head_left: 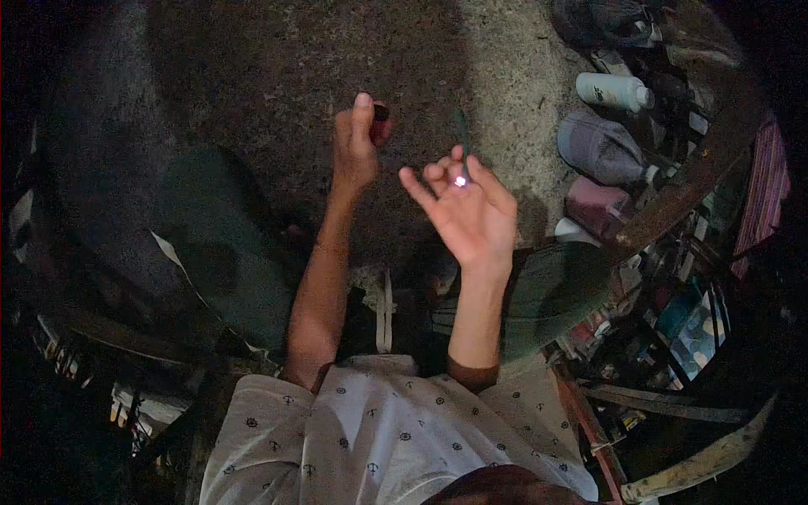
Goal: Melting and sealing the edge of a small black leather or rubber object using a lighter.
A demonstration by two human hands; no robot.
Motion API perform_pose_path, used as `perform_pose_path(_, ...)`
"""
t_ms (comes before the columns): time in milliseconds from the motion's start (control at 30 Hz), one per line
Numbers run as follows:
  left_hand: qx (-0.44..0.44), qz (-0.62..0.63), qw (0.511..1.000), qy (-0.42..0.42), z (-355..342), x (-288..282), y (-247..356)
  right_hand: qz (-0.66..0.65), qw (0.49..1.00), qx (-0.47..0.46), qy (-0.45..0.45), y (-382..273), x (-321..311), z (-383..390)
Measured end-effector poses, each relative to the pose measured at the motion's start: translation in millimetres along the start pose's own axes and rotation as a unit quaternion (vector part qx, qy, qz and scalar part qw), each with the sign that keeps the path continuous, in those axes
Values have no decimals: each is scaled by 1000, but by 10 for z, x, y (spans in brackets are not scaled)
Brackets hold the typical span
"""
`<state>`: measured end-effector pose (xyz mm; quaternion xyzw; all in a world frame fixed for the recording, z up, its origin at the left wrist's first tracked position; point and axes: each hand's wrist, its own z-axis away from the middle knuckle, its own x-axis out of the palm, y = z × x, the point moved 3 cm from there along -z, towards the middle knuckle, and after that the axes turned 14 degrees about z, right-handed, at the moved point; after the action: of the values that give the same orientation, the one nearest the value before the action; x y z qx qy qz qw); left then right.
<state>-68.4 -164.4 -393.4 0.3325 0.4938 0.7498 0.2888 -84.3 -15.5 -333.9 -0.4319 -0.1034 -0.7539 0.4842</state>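
Observation:
My left hand (358, 143), thumb raised, is closed around a small dark reddish object (380, 113), mostly hidden by the fingers. To its right my right hand (463, 206) is turned palm up, fingers loosely curled and little finger extended. Between its thumb and fingers is a thin dark green item (460, 126), pointing away from me, with a small bright white light (460, 181) at its near end. Both hands are raised over the speckled floor (295, 67), apart from each other.
Along the right lie a pale bottle (608, 91), a grey cap (598, 147), a pink item (593, 202) and a dark bundle (631, 25), beside a worn wooden beam (677, 194). Farther right are striped cloth (762, 185) and clutter. My knees (219, 244) flank my forearms.

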Motion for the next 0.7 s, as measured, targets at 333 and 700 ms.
perform_pose_path(333,23,-118,992,-27,107,-72,-1054,337,879,-245,231,-55,-638,-487)
perform_pose_path(700,76,-197,977,8,282,-25,-1194,483,788,-270,269,34,-914,-650)
